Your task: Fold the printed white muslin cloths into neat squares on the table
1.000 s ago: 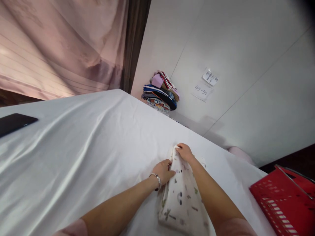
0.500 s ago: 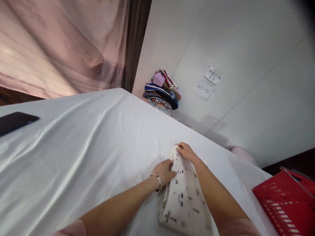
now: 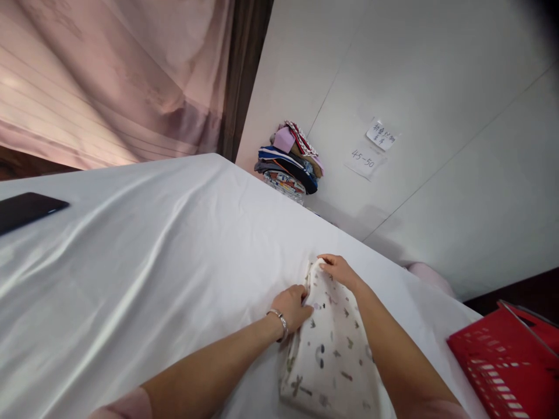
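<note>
A folded white cloth (image 3: 334, 355) with small printed figures lies in layers on the white-covered surface, its narrow end pointing away from me. My left hand (image 3: 293, 307), with a silver bracelet (image 3: 280, 325) at the wrist, grips the left edge of the cloth between thumb and fingers. At the far end, my right hand (image 3: 338, 270) pinches the top fold. The fingertips of both hands are partly hidden by the fabric.
A red plastic basket (image 3: 506, 355) stands at the right. A dark flat device (image 3: 30, 210) lies at the far left. Beyond the surface's far edge, a pile of folded clothes (image 3: 288, 160) stands against the white wall (image 3: 437, 87), near paper notes (image 3: 365, 162).
My right hand has shifted slightly to the right with the far end of the cloth, opening its layers a little. My left hand stays at the left edge.
</note>
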The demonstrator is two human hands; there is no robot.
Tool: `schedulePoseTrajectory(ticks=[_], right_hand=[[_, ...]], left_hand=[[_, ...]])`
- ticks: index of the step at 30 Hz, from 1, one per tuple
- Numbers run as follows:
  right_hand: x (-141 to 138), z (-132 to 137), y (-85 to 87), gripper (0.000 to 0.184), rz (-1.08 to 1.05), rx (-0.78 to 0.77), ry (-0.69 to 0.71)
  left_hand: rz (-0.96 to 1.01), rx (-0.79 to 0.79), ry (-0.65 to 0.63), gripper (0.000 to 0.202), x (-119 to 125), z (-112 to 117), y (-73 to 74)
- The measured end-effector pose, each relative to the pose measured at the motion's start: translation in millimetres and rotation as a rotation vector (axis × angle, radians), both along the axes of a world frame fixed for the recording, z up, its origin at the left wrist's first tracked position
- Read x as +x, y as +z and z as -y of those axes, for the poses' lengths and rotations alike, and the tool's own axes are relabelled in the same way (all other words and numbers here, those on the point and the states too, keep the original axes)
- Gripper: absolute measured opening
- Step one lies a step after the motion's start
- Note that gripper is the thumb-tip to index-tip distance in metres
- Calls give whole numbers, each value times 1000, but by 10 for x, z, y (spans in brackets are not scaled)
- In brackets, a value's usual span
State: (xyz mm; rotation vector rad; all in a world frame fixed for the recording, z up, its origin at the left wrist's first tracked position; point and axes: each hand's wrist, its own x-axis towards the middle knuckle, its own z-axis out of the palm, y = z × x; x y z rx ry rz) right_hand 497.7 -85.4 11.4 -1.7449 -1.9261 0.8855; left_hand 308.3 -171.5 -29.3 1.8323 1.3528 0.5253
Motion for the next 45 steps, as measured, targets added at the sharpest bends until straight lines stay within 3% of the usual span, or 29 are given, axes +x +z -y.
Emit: schedulePoseTrajectory(ticks=[7, 12, 22, 27, 35, 41, 45], right_hand=[[-151, -131, 46, 29, 223, -1, 145], [-214, -176, 4, 28, 273, 21, 139], [-173, -217, -58, 36, 366, 12, 203], [-146, -250, -76, 41, 395, -44, 178], [-9, -309, -17, 24, 410, -178, 113], [34, -299, 11, 22, 388, -133, 70], [163, -396, 58, 25, 381, -27, -13]], left_hand=[[6, -9, -6, 22, -6, 1, 19], [4, -21, -5, 33, -3, 5, 41], [-62, -6, -12, 26, 6, 3, 40], [-68, 1, -7, 28, 10, 6, 29], [-70, 11, -20, 28, 3, 12, 16], [-20, -36, -7, 32, 1, 7, 48], [20, -33, 25, 44, -2, -24, 30]])
